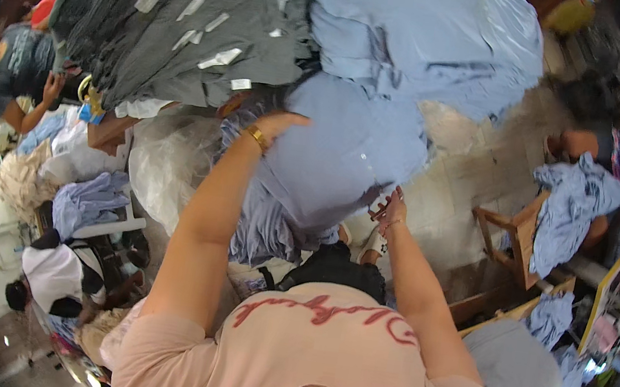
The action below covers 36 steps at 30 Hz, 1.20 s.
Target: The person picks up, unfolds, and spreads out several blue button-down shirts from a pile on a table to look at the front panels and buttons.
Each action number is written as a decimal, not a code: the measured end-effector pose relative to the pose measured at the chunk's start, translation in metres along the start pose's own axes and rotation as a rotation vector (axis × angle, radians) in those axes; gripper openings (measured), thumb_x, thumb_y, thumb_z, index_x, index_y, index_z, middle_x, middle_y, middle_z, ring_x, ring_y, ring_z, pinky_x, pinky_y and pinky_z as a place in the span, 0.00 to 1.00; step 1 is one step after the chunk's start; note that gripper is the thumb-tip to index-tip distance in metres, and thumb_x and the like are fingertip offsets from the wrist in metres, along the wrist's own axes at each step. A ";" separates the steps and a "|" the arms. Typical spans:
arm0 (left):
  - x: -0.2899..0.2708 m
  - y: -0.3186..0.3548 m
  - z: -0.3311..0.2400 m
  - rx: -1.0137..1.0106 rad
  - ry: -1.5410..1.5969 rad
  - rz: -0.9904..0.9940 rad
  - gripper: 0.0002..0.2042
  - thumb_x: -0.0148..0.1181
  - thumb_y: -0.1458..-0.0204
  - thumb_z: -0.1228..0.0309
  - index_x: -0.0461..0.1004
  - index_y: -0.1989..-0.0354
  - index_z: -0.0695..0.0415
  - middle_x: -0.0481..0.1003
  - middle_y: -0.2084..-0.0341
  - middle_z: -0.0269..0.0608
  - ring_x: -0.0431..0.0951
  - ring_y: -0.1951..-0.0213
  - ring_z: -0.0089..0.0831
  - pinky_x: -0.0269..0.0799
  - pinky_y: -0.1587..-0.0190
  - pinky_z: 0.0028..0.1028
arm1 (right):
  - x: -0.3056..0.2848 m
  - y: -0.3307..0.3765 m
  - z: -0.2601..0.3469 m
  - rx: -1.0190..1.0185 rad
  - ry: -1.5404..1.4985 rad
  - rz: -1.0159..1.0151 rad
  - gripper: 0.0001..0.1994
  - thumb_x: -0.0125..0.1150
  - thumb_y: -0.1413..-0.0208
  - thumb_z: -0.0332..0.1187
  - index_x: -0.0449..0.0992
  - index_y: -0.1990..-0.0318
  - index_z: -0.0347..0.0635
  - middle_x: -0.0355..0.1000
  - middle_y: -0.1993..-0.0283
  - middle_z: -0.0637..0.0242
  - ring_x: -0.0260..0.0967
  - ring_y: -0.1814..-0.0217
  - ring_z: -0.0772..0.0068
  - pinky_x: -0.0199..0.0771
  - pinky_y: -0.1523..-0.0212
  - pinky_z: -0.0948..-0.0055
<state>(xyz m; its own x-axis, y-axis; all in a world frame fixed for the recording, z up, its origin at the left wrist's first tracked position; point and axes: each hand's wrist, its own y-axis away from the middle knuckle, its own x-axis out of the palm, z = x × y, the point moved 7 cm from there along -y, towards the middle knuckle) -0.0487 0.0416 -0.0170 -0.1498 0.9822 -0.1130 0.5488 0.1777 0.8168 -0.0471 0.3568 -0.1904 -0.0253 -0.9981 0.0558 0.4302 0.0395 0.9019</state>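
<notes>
A light blue garment (334, 161) hangs in front of me, draped from the pile edge toward my lap. Across its upper left part lies my left hand (281, 128), fingers stretched over the cloth, a gold-coloured band at the wrist. My right hand (390, 209) is at the garment's lower right edge with its fingers curled. Something small and dark shows by those fingers, too blurred to name. Beyond the garment lies a heap of light blue garments (435, 33). A pile of dark grey garments (215, 22) with white labels is to its left.
Clear plastic wrapping (164, 161) bulges beside my left forearm. A wooden stool or chair (507, 229) stands on the right, blue cloth (582, 204) over it. Other people (14, 69) work at the left and right edges. Tiled floor (461, 187) shows right of the garment.
</notes>
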 end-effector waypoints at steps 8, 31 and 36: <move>0.113 0.013 -0.019 0.131 1.080 0.200 0.16 0.55 0.60 0.61 0.71 0.64 0.57 0.73 0.69 0.39 0.73 0.67 0.32 0.68 0.61 0.29 | -0.001 -0.095 -0.040 -0.190 -0.313 0.416 0.19 0.35 0.42 0.40 0.52 0.42 0.59 0.59 0.47 0.62 0.60 0.49 0.59 0.65 0.52 0.57; 0.135 0.066 -0.027 0.267 1.249 0.484 0.15 0.55 0.59 0.65 0.70 0.65 0.62 0.73 0.70 0.41 0.74 0.68 0.30 0.69 0.61 0.29 | -0.035 0.008 0.028 -0.173 -0.125 0.312 0.19 0.37 0.42 0.40 0.55 0.43 0.52 0.62 0.50 0.61 0.61 0.50 0.64 0.64 0.52 0.61; 0.120 0.143 -0.060 0.374 1.408 0.590 0.17 0.54 0.58 0.65 0.69 0.62 0.63 0.73 0.68 0.43 0.74 0.66 0.31 0.68 0.59 0.28 | -0.073 0.094 0.080 -0.187 0.087 0.269 0.19 0.37 0.42 0.40 0.55 0.43 0.51 0.63 0.50 0.60 0.61 0.50 0.64 0.65 0.53 0.61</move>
<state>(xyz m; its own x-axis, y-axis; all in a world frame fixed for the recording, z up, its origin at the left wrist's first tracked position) -0.0372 0.1812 0.1205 -0.3487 0.1109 0.9306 0.9370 0.0179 0.3490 -0.0772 0.4368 -0.0759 0.1849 -0.9537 0.2372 0.5691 0.3007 0.7653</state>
